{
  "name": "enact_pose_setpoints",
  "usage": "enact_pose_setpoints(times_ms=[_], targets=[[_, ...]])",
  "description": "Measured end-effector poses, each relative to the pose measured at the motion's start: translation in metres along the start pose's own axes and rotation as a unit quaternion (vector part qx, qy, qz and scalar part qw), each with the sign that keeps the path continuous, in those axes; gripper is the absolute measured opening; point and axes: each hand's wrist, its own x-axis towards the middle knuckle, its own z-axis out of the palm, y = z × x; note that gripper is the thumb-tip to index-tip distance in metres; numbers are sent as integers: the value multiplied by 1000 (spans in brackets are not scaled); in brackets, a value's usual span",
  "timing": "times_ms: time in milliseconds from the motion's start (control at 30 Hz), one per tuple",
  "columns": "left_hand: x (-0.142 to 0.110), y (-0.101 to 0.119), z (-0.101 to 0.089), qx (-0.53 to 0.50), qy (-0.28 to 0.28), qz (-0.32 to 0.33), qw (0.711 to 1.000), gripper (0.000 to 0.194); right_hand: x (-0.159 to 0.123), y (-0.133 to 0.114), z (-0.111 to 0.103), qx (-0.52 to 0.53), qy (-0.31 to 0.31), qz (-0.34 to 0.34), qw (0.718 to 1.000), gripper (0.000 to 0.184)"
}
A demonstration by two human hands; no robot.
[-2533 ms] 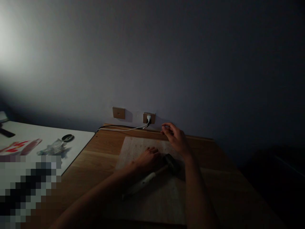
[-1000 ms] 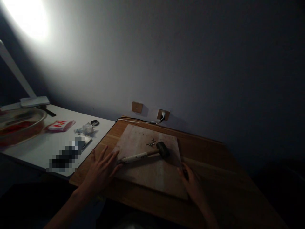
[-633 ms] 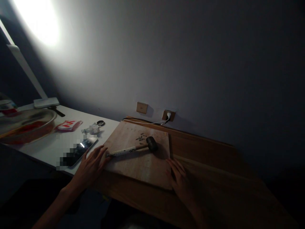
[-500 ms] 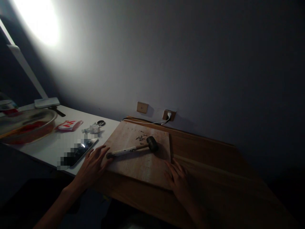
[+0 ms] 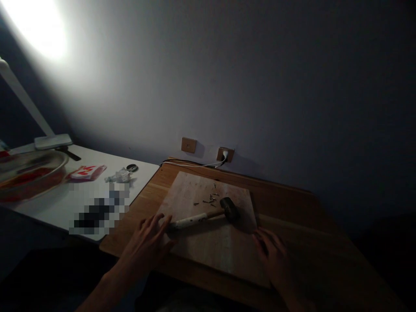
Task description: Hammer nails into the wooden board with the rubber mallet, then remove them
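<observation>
A pale wooden board (image 5: 208, 242) lies on the brown wooden tabletop, with my two hands at its opposite sides. My left hand (image 5: 150, 237) grips the left edge, its fingertips close to the handle end of a rubber mallet (image 5: 214, 213). On the right edge, the curled fingers of my right hand (image 5: 272, 253) hold the board too. The mallet rests across the board, its black head to the right and its worn white-and-wood handle to the left. Several small metal nails or screws (image 5: 212, 200) are scattered behind the mallet; their exact kind is unclear.
To the left stands a white table (image 5: 143, 173) with a clear basin (image 5: 58, 173), a red-and-white packet (image 5: 86, 173), crumpled plastic (image 5: 120, 175) and a lamp base (image 5: 53, 141). Cables (image 5: 195, 164) run along the wall to a socket (image 5: 225, 154). One patch is pixelated.
The board has slid right and towards me between my hands, carrying the mallet and the small metal pieces. Some of the pieces have shifted on it. My view has turned slightly.
</observation>
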Motion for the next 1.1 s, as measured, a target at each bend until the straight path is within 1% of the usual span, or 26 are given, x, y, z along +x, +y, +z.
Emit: enact_pose_setpoints(times_ms=[100,200,267,333,433,500,567,633,700,733,800,867,900,967,1033,1067,1100], targets=[[3,22,-2,7,-32,10,999,53,-6,20,-11,-8,7,14,1000,52],[11,40,-4,16,-45,-1,999,47,-7,32,-18,-11,4,23,1000,54],[21,51,-3,18,-37,-3,999,45,-5,33,-20,-9,-5,35,999,56],[34,62,0,8,-40,14,999,44,-2,31,-20,-3,-13,49,999,56],[57,80,10,-16,-87,48,995,40,4,25,-19,29,-25,72,997,51],[71,88,15,-30,-128,55,990,33,8,23,-17,57,-32,94,993,44],[80,93,19,-40,-156,59,985,26,14,23,-15,76,-31,109,991,40],[83,92,21,-49,-165,65,983,23,21,26,-13,89,-28,113,989,37],[80,87,24,-78,-157,64,982,18,30,30,-10,102,-25,101,989,34],[78,84,25,-105,-143,55,983,15,36,31,-8,111,-27,90,989,33],[73,76,26,-186,-91,17,978,16,50,32,-2,126,-36,62,989,29],[70,68,25,-284,-34,-50,957,24,65,29,8,131,-57,25,989,26],[70,64,24,-334,-13,-92,938,29,74,26,14,127,-73,5,989,24],[74,58,20,-422,12,-180,889,41,91,19,28,119,-118,-47,985,28],[78,52,15,-473,24,-248,845,50,107,10,41,106,-159,-86,978,41],[80,49,13,-483,27,-272,832,52,114,7,47,98,-173,-106,974,48],[81,46,12,-486,27,-286,826,53,120,4,52,87,-185,-129,970,52]])
